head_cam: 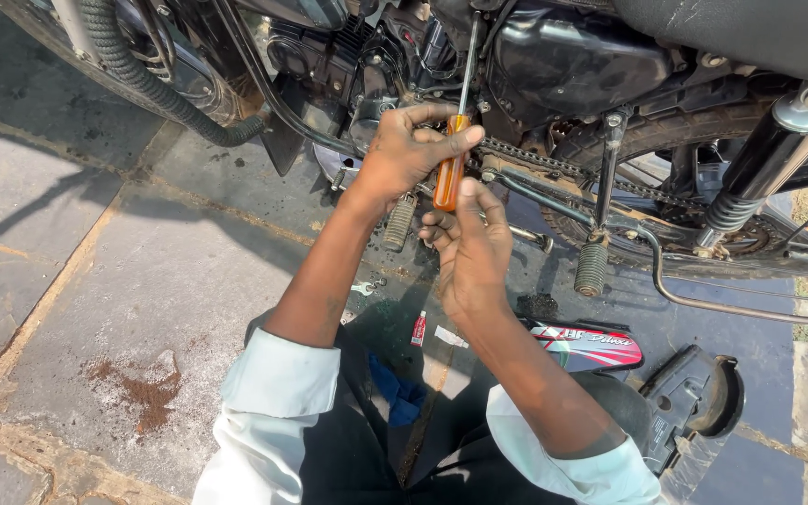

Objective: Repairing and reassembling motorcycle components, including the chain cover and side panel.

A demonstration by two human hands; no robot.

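Left hand [404, 154] and right hand [469, 248] both clamped on the orange handle of a screwdriver [449, 173], left above right. Shaft runs up into the motorcycle [563, 65] engine area; tip hidden among dark parts. Chain [554, 166] just right of hands. Loose black cover [694, 397] on pavement [95, 281], partly cut off by sleeve.

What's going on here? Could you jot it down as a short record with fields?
Setting: paved ground beside a parked motorcycle
Left hand: wrapped round the orange handle of a screwdriver
Right hand: grip on the handle's lower end
Screwdriver shaft: points up into the engine area
Nearby on the bike: drive chain, footpeg, rear shock
On the ground: red-and-black side panel, small red tube, blue cloth
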